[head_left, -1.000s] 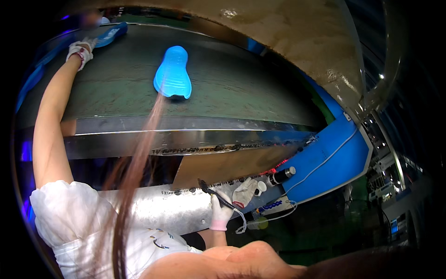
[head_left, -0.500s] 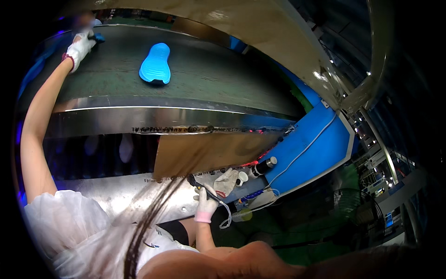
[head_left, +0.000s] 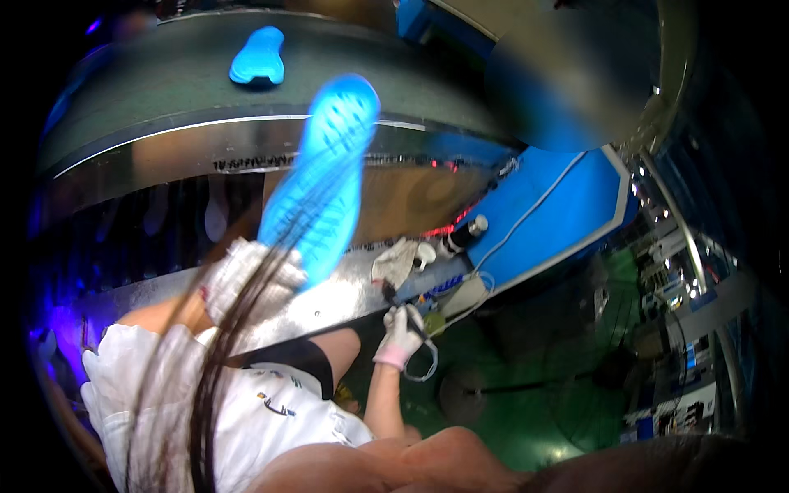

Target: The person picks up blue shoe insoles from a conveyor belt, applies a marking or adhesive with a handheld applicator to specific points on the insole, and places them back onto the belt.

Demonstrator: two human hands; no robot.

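A blue sole-shaped piece stands tilted above the front of the machine, narrow at the top, wide below, its bright face scored with short dark grooves. The left hand, in a white knitted glove, has its grip closed on the lower end, fingers along the edge (strands of dark hair hang across and hide part of it). The right hand, in a white glove with a ribbed pink cuff, has its grip curled around a slim black tool, from which a pale flexible hose loops down.

Behind, a second blue sole lies on the matte, dark green belt, edged with smooth, reflective metal. Below stands a flat brown board. On the shiny metal worktop, a limp, off-white glove lies crumpled beside a small white cup and a black cylinder with a silvery cap.
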